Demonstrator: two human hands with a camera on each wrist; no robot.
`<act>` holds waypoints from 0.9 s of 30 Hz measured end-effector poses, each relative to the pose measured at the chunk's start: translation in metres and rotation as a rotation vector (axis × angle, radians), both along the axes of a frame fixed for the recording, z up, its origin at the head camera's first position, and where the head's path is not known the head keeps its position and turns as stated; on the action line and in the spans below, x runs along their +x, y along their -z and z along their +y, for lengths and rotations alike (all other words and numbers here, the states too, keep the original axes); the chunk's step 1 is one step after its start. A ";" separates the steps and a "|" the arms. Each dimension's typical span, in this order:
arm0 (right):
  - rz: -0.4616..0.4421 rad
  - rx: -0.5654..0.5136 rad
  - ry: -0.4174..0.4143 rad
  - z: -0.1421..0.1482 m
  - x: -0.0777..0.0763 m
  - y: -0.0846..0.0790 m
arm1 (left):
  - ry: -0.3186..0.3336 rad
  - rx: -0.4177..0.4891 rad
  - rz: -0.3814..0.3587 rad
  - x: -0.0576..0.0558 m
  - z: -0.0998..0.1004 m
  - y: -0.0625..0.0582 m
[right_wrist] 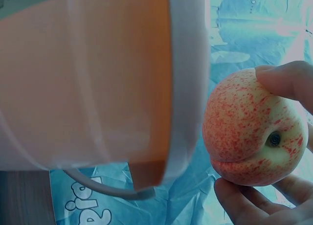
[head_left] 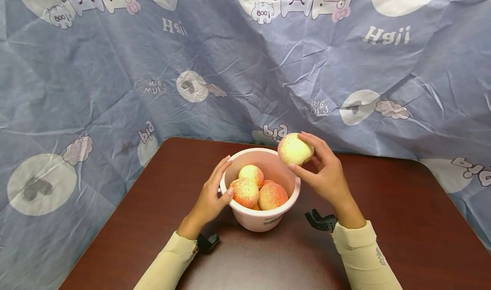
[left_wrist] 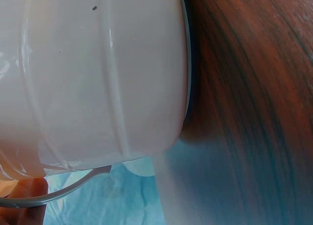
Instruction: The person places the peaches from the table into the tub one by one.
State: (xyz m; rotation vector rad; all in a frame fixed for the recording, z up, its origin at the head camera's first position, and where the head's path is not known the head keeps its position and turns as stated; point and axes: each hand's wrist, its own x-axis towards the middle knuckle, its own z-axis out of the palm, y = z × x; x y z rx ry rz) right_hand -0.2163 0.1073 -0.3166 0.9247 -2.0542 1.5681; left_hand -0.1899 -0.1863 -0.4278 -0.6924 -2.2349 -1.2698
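Note:
A pale pink bucket (head_left: 253,219) stands on the dark wooden table, holding several red-and-yellow peaches (head_left: 245,192). My left hand (head_left: 210,198) grips the bucket's left rim, thumb over the edge and fingers along the outside. At the bucket's upper right, my right hand (head_left: 326,170) holds one peach (head_left: 294,149) between thumb and fingers, raised just above rim height. In the right wrist view that peach (right_wrist: 254,132) shows its stem hollow and crease, beside the bucket's outer wall (right_wrist: 88,88). The left wrist view is mostly filled by the bucket's ribbed side (left_wrist: 98,78).
The table (head_left: 383,204) has rounded far corners. Behind it and to the left hangs a wrinkled blue printed cloth (head_left: 245,59). A grey handle (right_wrist: 107,188) hangs along the bucket's side. Black wrist mounts (head_left: 321,221) sit close to the tabletop.

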 end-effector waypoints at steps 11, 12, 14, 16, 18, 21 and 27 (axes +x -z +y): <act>0.054 0.073 0.005 -0.012 0.002 0.007 | 0.009 0.006 0.012 -0.002 0.001 0.002; 0.059 0.082 0.011 -0.012 0.002 0.007 | 0.008 0.005 0.012 -0.002 0.001 0.002; 0.066 0.103 0.022 -0.014 0.002 0.008 | 0.006 0.004 0.012 -0.001 0.001 0.002; 0.068 0.116 0.028 -0.015 0.003 0.008 | 0.004 0.000 0.010 -0.001 0.001 0.001; 0.067 0.127 0.031 -0.017 0.004 0.008 | 0.003 0.000 0.008 -0.001 0.001 0.001; 0.072 0.137 0.038 -0.019 0.003 0.011 | 0.005 -0.001 0.006 -0.001 0.001 0.001; 0.097 0.191 0.082 -0.017 -0.011 0.031 | 0.003 0.003 0.000 -0.001 0.001 0.003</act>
